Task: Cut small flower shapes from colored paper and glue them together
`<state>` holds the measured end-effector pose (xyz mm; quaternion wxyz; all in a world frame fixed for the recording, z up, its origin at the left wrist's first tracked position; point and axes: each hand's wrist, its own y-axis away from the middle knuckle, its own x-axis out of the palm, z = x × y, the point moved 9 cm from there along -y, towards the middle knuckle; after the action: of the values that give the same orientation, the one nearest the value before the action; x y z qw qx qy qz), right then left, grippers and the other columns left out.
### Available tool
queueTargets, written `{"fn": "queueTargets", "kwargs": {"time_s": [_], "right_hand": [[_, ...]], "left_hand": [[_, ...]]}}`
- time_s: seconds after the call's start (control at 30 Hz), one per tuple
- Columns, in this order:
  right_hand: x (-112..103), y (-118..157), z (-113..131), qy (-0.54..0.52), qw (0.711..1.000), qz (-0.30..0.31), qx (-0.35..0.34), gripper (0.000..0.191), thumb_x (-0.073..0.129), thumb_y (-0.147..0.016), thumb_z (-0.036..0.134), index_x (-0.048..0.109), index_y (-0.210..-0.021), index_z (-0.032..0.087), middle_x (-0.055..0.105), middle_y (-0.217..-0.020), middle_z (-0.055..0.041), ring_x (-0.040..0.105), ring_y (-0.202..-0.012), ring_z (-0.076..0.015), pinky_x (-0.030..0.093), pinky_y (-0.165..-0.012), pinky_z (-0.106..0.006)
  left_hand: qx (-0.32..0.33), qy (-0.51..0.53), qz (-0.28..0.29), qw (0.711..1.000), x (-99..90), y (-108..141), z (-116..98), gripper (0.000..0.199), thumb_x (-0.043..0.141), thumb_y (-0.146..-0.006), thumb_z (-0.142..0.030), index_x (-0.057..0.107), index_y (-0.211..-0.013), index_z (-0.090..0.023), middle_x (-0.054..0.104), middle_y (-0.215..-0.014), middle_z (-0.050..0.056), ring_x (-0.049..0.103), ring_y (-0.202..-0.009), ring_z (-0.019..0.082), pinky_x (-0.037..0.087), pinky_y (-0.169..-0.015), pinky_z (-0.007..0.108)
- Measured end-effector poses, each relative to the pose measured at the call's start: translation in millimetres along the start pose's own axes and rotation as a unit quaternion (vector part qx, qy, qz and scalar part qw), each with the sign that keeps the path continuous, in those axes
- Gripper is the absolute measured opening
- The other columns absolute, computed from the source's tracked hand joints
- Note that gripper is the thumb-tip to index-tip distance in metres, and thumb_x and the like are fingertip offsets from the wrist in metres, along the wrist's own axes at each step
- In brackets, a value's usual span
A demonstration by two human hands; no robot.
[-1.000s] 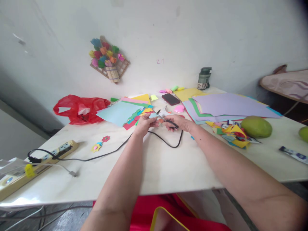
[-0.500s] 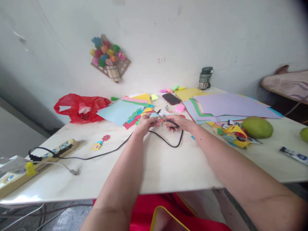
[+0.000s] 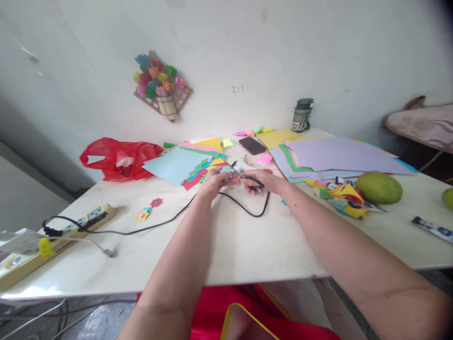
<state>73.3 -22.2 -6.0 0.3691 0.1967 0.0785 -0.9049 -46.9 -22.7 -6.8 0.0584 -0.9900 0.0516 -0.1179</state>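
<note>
Black-handled scissors (image 3: 252,180) are gripped in my right hand (image 3: 264,182), with their blades pointing up and left between my hands. My left hand (image 3: 214,183) pinches a light blue piece of paper (image 3: 227,169) beside the blades. Both hands are over the middle of the table. A black cord (image 3: 244,208) loops on the tabletop below them and runs left to a power strip. Cut strips of coloured paper (image 3: 196,175) lie just left of my left hand.
At left are a red plastic bag (image 3: 122,158), paper flowers (image 3: 143,215) and the power strip (image 3: 95,215). Behind my hands lie a phone (image 3: 252,145) and pink clay (image 3: 264,159). Paper sheets (image 3: 336,153), scraps (image 3: 345,196), a green mango (image 3: 378,187) and a bottle (image 3: 302,115) are at right.
The scissor blades and the paper between my fingers have shifted very slightly. Both arms stay nearly in the same place.
</note>
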Motion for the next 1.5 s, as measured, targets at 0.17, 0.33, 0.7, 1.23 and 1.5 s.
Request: {"fn": "queueTargets", "kwargs": {"time_s": [0.17, 0.33, 0.7, 1.23, 1.5], "right_hand": [[-0.4, -1.0, -1.7, 0.006, 1.0, -0.001, -0.006, 0.023, 0.061, -0.082, 0.036, 0.051, -0.074, 0.016, 0.059, -0.058, -0.0002, 0.05, -0.042, -0.007, 0.032, -0.033, -0.017], [0.0, -3.5, -5.6, -0.005, 1.0, -0.002, -0.005, 0.024, 0.064, -0.078, 0.036, 0.051, -0.075, 0.017, 0.058, -0.057, 0.0013, 0.05, -0.041, -0.0069, 0.031, -0.032, -0.017], [-0.6, -8.1, -12.3, 0.006, 1.0, 0.001, -0.014, 0.024, 0.06, -0.08, 0.039, 0.051, -0.079, 0.017, 0.06, -0.061, 0.0007, 0.051, -0.043, -0.0071, 0.032, -0.033, -0.017], [1.0, -11.0, -15.6, -0.047, 0.999, -0.002, -0.006, 0.02, 0.064, -0.076, 0.031, 0.052, -0.08, 0.016, 0.057, -0.056, 0.0031, 0.051, -0.04, -0.0067, 0.029, -0.03, -0.015], [-0.3, -8.9, -13.8, -0.034, 0.999, -0.016, 0.003, 0.019, 0.064, -0.079, 0.032, 0.055, -0.084, 0.015, 0.056, -0.054, 0.0036, 0.05, -0.038, -0.0066, 0.029, -0.029, -0.016]], "left_hand": [[0.001, -0.011, 0.009, 1.0, 1.6, 0.4, -0.6, 0.024, 0.073, -0.06, -0.024, 0.062, -0.077, -0.012, 0.07, -0.072, 0.007, 0.065, -0.058, 0.014, 0.055, -0.069, 0.03], [-0.001, -0.007, 0.004, 1.0, 1.5, 0.5, -0.4, 0.022, 0.072, -0.059, -0.023, 0.063, -0.076, -0.011, 0.07, -0.073, 0.007, 0.065, -0.058, 0.014, 0.055, -0.067, 0.03], [0.003, -0.009, 0.004, 1.0, 1.2, 0.7, 0.9, 0.022, 0.072, -0.06, -0.024, 0.062, -0.075, -0.012, 0.07, -0.074, 0.007, 0.065, -0.06, 0.014, 0.056, -0.067, 0.03], [-0.003, -0.002, -0.011, 1.0, -0.3, 0.4, 2.0, 0.024, 0.073, -0.057, -0.025, 0.061, -0.073, -0.012, 0.07, -0.073, 0.006, 0.064, -0.058, 0.014, 0.055, -0.064, 0.029], [-0.005, -0.01, -0.009, 1.0, -0.1, 0.7, 1.3, 0.023, 0.073, -0.058, -0.025, 0.062, -0.073, -0.012, 0.069, -0.071, 0.007, 0.064, -0.058, 0.014, 0.055, -0.061, 0.028]]}}
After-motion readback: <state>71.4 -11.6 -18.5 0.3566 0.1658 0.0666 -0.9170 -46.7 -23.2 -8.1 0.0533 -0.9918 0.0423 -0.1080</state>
